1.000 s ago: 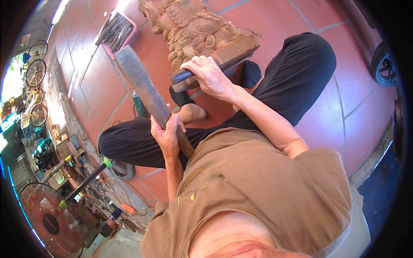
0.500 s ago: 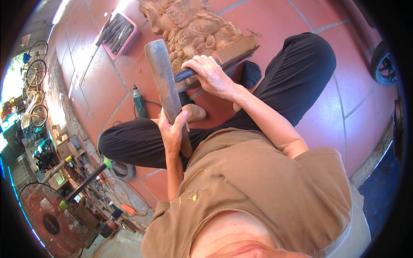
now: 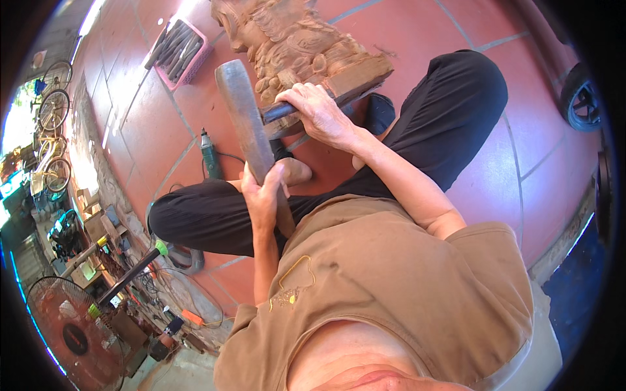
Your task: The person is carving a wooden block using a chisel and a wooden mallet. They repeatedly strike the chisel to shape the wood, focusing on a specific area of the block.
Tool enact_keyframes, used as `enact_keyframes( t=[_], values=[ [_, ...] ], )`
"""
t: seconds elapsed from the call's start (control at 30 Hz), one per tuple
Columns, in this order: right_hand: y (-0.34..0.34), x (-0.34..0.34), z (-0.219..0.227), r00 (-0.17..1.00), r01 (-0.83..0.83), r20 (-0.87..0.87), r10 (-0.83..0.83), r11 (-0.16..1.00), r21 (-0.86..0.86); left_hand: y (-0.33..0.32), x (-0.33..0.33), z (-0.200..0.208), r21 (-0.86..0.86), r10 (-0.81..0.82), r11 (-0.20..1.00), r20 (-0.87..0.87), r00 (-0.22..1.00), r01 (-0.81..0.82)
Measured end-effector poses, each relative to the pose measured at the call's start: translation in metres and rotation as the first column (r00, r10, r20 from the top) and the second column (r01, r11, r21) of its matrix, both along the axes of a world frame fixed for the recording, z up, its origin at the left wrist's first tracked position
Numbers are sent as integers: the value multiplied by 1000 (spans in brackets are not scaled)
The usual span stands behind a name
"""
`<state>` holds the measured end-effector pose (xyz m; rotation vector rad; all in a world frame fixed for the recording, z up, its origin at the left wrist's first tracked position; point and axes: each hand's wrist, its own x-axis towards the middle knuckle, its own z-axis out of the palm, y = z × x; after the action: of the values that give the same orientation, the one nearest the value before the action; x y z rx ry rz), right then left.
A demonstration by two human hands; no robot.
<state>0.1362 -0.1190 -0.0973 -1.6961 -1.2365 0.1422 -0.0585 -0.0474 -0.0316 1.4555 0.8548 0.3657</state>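
My left hand (image 3: 262, 194) is wrapped round the lower part of a long, worn grey-brown whetstone (image 3: 244, 117). The stone slants up and away, its near end resting by my lap. In my right hand (image 3: 321, 114) is a dark, narrow chisel (image 3: 279, 111), with its end against the stone's right face; its tip and cutting edge cannot be made out. Just beyond both hands lies a brown carved wooden figure (image 3: 293, 49) with a thick, flat-sided base (image 3: 366, 73).
A pink basket (image 3: 191, 65) of dark carving tools stands far left on the red tiled floor (image 3: 160, 124). A green rotary tool (image 3: 209, 156) with a cord is beside my left knee. Left are a fan (image 3: 72, 332), cluttered tools and bicycles (image 3: 55, 111); a wheel (image 3: 582, 104) is at right.
The whetstone's upper end has shifted slightly left. Both hands keep their holds, and the carving has not moved.
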Motion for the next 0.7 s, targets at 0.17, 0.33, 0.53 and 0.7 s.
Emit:
enact_keyframes(
  t=[0.17, 0.33, 0.53, 0.7],
  values=[
    [1, -4, -9, 989, -9, 149, 18, 998, -62, 9, -4, -8, -138, 117, 984, 27, 993, -112],
    [4, -6, -11, 968, -25, 246, 53, 993, -113, 10, -4, -10, -141, 116, 984, 72, 991, -105],
    [1, -7, -4, 985, -67, 153, 78, 995, -73, 7, -2, -5, -122, 110, 987, 62, 992, -102],
    [4, -1, 2, 997, -68, 41, 69, 998, -11, 8, -2, 4, -94, 114, 990, 77, 990, -107]
  ],
)
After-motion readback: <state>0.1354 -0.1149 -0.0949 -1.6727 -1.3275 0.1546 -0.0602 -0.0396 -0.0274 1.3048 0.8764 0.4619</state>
